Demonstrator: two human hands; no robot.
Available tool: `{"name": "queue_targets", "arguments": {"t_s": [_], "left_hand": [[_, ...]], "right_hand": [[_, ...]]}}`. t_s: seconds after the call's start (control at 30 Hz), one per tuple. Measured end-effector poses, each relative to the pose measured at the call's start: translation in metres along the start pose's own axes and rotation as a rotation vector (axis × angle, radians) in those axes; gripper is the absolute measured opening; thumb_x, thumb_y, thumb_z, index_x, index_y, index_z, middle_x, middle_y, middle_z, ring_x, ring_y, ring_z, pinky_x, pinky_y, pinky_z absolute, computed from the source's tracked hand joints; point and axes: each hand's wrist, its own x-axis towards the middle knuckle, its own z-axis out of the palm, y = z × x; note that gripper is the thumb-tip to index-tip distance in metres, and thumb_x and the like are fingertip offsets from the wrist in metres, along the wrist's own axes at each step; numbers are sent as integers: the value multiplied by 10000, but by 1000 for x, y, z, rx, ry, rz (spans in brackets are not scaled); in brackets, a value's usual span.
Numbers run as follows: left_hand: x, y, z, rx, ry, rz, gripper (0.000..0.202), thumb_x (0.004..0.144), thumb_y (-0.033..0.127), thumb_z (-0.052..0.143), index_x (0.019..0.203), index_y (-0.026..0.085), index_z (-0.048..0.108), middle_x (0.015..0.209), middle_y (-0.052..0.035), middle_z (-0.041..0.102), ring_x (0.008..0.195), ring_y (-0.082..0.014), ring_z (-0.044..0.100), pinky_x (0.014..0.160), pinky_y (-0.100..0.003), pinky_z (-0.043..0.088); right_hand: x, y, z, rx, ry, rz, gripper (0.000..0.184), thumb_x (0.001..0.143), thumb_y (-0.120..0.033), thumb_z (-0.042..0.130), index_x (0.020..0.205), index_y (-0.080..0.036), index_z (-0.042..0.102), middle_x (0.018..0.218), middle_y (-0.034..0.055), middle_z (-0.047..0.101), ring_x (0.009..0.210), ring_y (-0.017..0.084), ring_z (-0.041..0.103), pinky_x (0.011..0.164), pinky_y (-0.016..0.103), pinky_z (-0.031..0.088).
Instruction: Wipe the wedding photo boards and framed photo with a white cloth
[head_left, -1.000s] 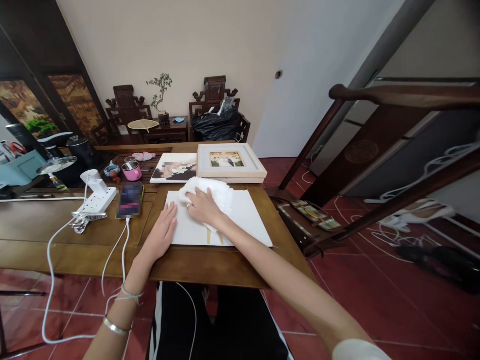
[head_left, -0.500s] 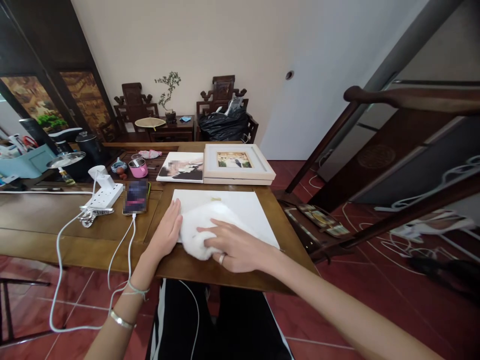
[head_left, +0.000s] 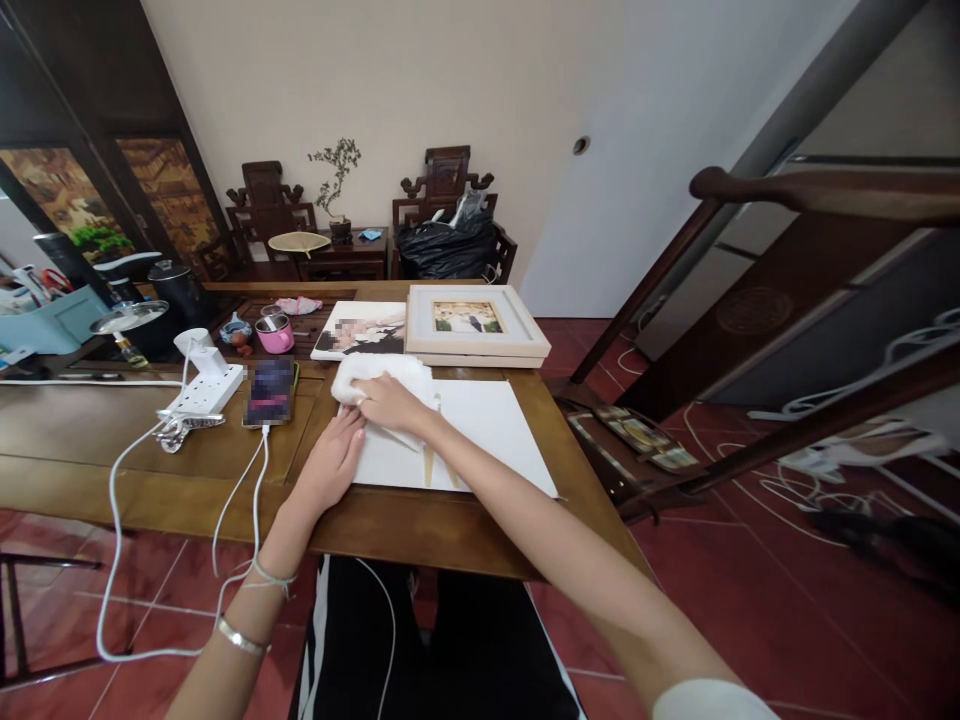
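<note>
A flat white board (head_left: 499, 430) with some gold-coloured marks lies on the wooden table in front of me. My right hand (head_left: 391, 405) grips a fluffy white cloth (head_left: 405, 370) with its fingers pressed into it, over the board's far left corner. That forearm crosses above the board and hides part of its face. At the board's left edge, my left hand (head_left: 335, 462) lies flat with fingers extended, just below the cloth and holding nothing.
Behind the board are a framed picture (head_left: 517, 335) and a photo panel (head_left: 352, 340). To the left lie a charging phone (head_left: 268, 392), a power strip (head_left: 214, 390) with cables, and a pink cup (head_left: 276, 335). A wooden chair (head_left: 750, 290) stands at the right.
My right hand has slid the white cloth from the board's near-left part away from me to its far left corner. My left hand stays at the left edge.
</note>
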Motion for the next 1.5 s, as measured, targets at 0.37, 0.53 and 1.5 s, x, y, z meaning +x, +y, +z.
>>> {"name": "queue_targets", "arguments": {"t_s": [0.37, 0.53, 1.5], "left_hand": [[-4, -1, 2, 17, -23, -43, 486, 949, 357, 237, 1287, 90, 462, 1408, -116, 391, 1352, -204, 258, 1117, -427, 208], [-4, -1, 2, 14, -14, -38, 476, 948, 364, 240, 1289, 119, 463, 1409, -106, 392, 1352, -208, 257, 1111, -443, 214], [-3, -3, 2, 10, -8, -32, 475, 945, 376, 242, 1290, 139, 466, 1406, -101, 398, 1350, -206, 262, 1109, -452, 209]], "right_hand": [[-44, 58, -23, 77, 37, 206, 370, 862, -220, 335, 1119, -164, 595, 1245, 65, 570, 1125, 259, 501, 929, 322, 354], [-99, 99, -37, 66, 74, 371, 439, 871, -261, 326, 1231, -107, 523, 1316, 122, 497, 1220, 284, 421, 995, 387, 312], [-110, 114, -44, 87, 37, 290, 350, 832, -202, 367, 1080, -146, 607, 1125, 96, 623, 1081, 253, 531, 928, 349, 369]]}}
